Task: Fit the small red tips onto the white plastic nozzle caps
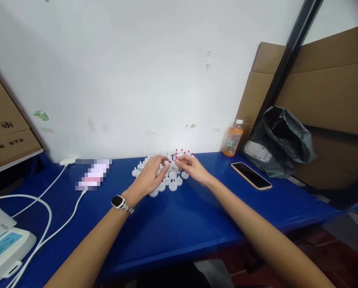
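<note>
White wall is seen behind a blue bench, with cardboard boxes stacked at the right and another box at the left. Near the bench's far edge, a cluster of small white caps is laid out, some at the back topped with red tips. Both hands are brought together over this cluster. The left hand is rested on the caps, a watch being worn on its wrist. The right hand is held just beside it, fingertips nearly meeting the left's. A small red-tipped piece appears to be pinched between the fingertips of the two hands, though which hand grips it cannot be told. To the right, a phone is laid face up, with an orange bottle and a black bag near the wall. At the left, white cables and a white device are seen.
</note>
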A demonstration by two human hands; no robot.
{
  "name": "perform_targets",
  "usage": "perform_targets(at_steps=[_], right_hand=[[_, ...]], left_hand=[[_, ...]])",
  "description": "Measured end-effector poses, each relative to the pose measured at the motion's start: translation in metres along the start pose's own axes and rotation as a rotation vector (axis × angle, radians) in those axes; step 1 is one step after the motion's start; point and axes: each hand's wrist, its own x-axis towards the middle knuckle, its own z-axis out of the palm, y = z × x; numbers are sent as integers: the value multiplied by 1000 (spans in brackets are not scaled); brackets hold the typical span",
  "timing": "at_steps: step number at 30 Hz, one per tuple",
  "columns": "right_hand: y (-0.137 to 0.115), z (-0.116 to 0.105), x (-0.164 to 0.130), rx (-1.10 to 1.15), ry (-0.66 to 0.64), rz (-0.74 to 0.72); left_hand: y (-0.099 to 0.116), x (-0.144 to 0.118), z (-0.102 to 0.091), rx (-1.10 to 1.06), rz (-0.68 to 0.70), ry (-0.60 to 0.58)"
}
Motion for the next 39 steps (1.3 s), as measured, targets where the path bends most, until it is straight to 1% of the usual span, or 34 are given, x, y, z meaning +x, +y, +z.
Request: perform_targets(at_steps=[2,6,8,10,12,14,16,17,18,19,20,24,26,28,31,33,35,37,39], right_hand=[[-11,16,-1,167,-107,11],[-24,42,4,387,-253,41],[-26,51,7,444,-302,53],[-28,55,7,419,-306,11],[-30,56,5,268,-227,-113],[-31,53,1,20,-91,-284],[-30,45,-3,-209,44,-421],[-28,40,-5,-286,102,-454],[-26,34,-6,-329,156,-457],[-22,28,-7,-337,205,-435],[-17,23,-7,-316,243,-392],[6,3,-5,-151,304,-221],[15,-3,-7,-152,306,-176],[20,-8,-12,-183,310,-145],[23,-14,-15,-262,345,-112],[26,-18,-12,-367,394,-90],[31,-21,-5,-472,404,-57],[38,-23,4,-529,342,-11],[45,-24,10,-540,243,39]], left_hand=[[0,-3,-8,26,-4,-19],[-8,-11,-24,131,7,-31],[-13,-16,-26,149,26,-18],[-17,-17,-22,110,-2,23],[-20,-16,-15,20,-88,83],[-21,-12,-9,-92,-195,140],[-23,-9,-8,-197,-305,218],[-25,-8,-9,-230,-376,291],[-27,-9,-11,-237,-404,336],[-29,-10,-13,-214,-396,325],[-31,-12,-14,-185,-369,284],[-34,-20,-12,-9,-141,-37],[-32,-22,-8,61,-97,-125],[-28,-22,-7,93,-90,-143],[-22,-20,-7,84,-90,-119],[-18,-18,-6,70,-88,-112],[-17,-15,-4,67,-74,-113],[-18,-12,-1,70,-51,-114],[-19,-7,3,73,-24,-126]])
